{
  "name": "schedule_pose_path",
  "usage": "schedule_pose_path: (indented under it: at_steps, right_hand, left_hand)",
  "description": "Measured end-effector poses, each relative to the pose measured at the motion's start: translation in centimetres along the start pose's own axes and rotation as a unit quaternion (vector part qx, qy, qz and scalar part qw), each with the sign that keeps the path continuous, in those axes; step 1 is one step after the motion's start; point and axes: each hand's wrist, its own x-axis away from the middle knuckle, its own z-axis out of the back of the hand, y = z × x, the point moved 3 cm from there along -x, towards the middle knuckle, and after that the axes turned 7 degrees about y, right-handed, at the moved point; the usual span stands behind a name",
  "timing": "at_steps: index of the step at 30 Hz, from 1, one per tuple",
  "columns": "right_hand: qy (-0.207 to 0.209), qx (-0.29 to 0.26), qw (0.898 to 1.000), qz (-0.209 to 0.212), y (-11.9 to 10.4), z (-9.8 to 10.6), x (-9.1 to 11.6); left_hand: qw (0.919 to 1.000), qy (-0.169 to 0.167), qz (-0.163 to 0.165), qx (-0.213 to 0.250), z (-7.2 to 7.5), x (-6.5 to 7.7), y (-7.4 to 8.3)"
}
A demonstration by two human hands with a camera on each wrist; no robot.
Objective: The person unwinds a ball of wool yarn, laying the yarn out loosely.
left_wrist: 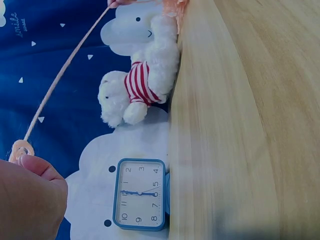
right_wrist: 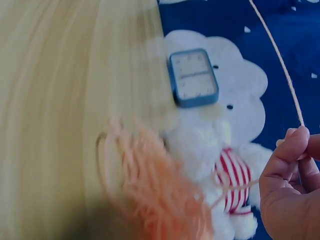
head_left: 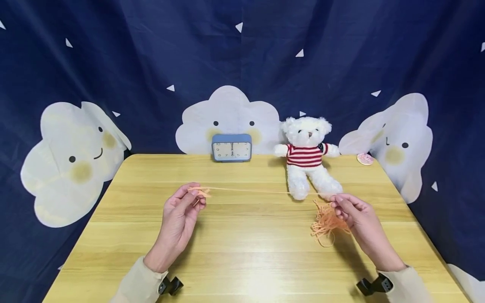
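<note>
A strand of peach yarn (head_left: 246, 190) runs straight and nearly level between the two hands above the table. My left hand (head_left: 179, 214) pinches its left end, where a small looped bit of yarn (left_wrist: 21, 150) shows at the fingertips in the left wrist view. At the other end my right hand (head_left: 358, 221) grips the strand between thumb and fingers. Below the right fingers hangs a loose, tangled bunch of the same yarn (head_left: 326, 223); in the right wrist view the bunch (right_wrist: 160, 190) looks blurred.
A blue alarm clock (head_left: 232, 148) stands at the table's back edge. Right of it sits a white teddy bear (head_left: 308, 155) in a striped shirt, with a small round pink item (head_left: 365, 158) farther right. A dark blue cloud-print curtain (head_left: 242, 50) hangs behind the wooden table (head_left: 242, 244).
</note>
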Motion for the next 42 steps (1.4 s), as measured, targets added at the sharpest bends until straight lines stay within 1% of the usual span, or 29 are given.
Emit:
schedule_pose_path:
  at_steps: [4,7,9,12,16,21,27,31,34,36,40,42]
  right_hand:
    - [0.017,-0.01,1.0,0.003,0.0,2.0,0.3]
    - [0.02,-0.019,1.0,0.006,0.0,3.0,0.4]
    - [0.02,-0.022,1.0,0.01,-0.1,3.4,0.4]
    - [0.021,-0.028,0.999,0.018,-0.3,3.9,0.3]
    - [0.029,-0.039,0.999,0.021,-0.5,4.5,0.2]
    - [0.041,-0.041,0.998,0.015,-0.5,5.1,0.1]
    - [0.045,-0.024,0.999,0.006,-0.2,6.1,0.0]
    - [0.062,-0.016,0.998,0.003,0.2,7.4,-0.2]
    - [0.073,-0.001,0.997,-0.004,0.5,8.4,-0.4]
    - [0.076,0.014,0.997,-0.012,0.7,9.0,-0.5]
    - [0.068,0.052,0.996,-0.034,1.0,9.6,-0.6]
    - [0.062,0.07,0.995,-0.047,1.2,9.8,-0.6]
  left_hand:
    - [1.0,-0.008,-0.001,0.004,0.0,-0.1,-0.1]
    - [0.9999,-0.011,0.0,0.007,0.1,-0.1,-0.3]
    - [0.9999,-0.015,0.002,0.006,0.0,-0.1,-0.4]
    - [0.9995,-0.03,0.01,0.004,-0.2,-0.1,-0.6]
    - [0.9989,-0.045,0.014,0.001,-0.2,-0.1,-0.6]
    - [0.9987,-0.049,0.006,0.013,0.1,0.0,-0.3]
    - [0.998,-0.057,-0.018,0.019,0.3,0.0,0.0]
    - [0.9985,-0.044,-0.032,0.009,0.4,-0.2,0.1]
    - [0.9989,-0.032,-0.031,0.015,0.5,-0.2,0.2]
    - [0.999,-0.032,-0.026,0.02,0.5,-0.2,0.3]
    - [0.9986,-0.044,-0.021,0.022,0.5,-0.1,0.2]
    - [0.998,-0.054,-0.023,0.023,0.4,-0.1,0.2]
